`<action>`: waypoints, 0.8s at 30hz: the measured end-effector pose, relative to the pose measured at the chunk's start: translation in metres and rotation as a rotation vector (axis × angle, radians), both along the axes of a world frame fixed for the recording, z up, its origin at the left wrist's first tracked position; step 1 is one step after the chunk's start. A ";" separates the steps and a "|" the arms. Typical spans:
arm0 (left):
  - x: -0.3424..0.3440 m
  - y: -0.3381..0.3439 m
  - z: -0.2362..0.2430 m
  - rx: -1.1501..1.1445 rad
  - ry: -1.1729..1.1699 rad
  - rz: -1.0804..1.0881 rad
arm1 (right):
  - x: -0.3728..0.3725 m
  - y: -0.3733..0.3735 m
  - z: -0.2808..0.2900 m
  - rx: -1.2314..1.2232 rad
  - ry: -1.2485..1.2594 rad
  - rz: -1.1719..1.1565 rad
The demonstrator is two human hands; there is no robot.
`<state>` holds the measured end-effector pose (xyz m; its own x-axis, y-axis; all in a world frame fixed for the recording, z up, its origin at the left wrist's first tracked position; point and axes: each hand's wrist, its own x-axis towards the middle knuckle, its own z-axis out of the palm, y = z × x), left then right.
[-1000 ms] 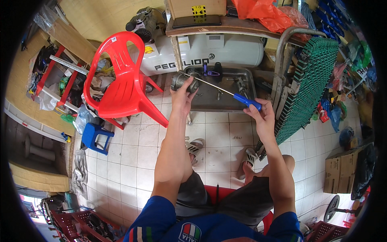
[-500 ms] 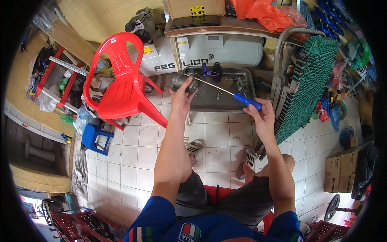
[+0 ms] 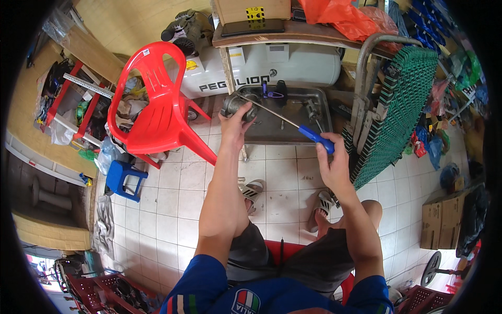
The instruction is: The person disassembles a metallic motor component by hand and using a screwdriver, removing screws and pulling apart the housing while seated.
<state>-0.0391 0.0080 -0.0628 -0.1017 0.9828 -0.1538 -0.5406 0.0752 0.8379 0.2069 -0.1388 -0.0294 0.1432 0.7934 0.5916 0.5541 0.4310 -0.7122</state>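
Note:
My left hand (image 3: 236,125) is wrapped round a grey round metal machine part (image 3: 246,108) and holds it up over the left end of a dark metal tray (image 3: 293,140). In my right hand (image 3: 333,162) is a screwdriver (image 3: 316,138) with a blue handle and a long thin shaft. The shaft slants up to the left, its tip at the upper edge of the metal part. Whether the tip presses into the part or only rests on it I cannot tell. Small metal parts (image 3: 313,113) and a purple-and-black object (image 3: 272,93) lie in the tray.
A red plastic chair (image 3: 154,118) and a blue stool (image 3: 125,180) stand to the left. Behind the tray is a large grey tank (image 3: 308,65) under a wooden table (image 3: 308,37). At the right leans a folded frame with green webbing (image 3: 400,104); cardboard boxes (image 3: 442,220) stand beyond it.
My right hand has moved slightly down and to the left with the screwdriver, whose shaft now slopes more steeply. My left hand and the metal part have hardly moved.

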 end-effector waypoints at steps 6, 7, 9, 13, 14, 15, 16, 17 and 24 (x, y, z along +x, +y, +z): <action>0.003 0.001 -0.002 0.058 0.104 0.034 | 0.009 0.002 -0.019 -0.806 0.841 0.121; 0.002 0.002 -0.003 0.068 0.104 0.029 | 0.009 0.002 -0.021 -0.780 0.826 0.125; 0.002 0.003 -0.002 0.062 0.043 0.013 | 0.007 0.000 -0.018 -0.732 0.792 0.133; -0.007 0.008 -0.005 0.028 -0.045 -0.023 | 0.005 0.002 -0.026 -0.255 0.101 0.086; -0.012 0.005 -0.005 0.015 -0.061 0.000 | -0.002 -0.003 -0.007 -0.283 0.042 0.107; -0.009 0.002 -0.002 0.007 -0.083 0.009 | -0.003 -0.007 0.005 -0.306 -0.023 0.114; -0.007 0.000 0.002 -0.002 -0.105 0.019 | -0.001 -0.004 0.004 -0.195 -0.101 0.092; -0.005 -0.001 0.003 -0.010 -0.080 0.046 | 0.004 0.000 0.002 -0.084 -0.180 0.073; 0.001 0.001 0.001 0.040 0.068 0.035 | 0.009 0.009 -0.030 -0.818 0.803 0.102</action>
<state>-0.0382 0.0087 -0.0619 -0.1446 0.9838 -0.1058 -0.4837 0.0230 0.8750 0.2159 -0.1302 -0.0590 0.1591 0.9275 -0.3384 -0.1971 -0.3060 -0.9314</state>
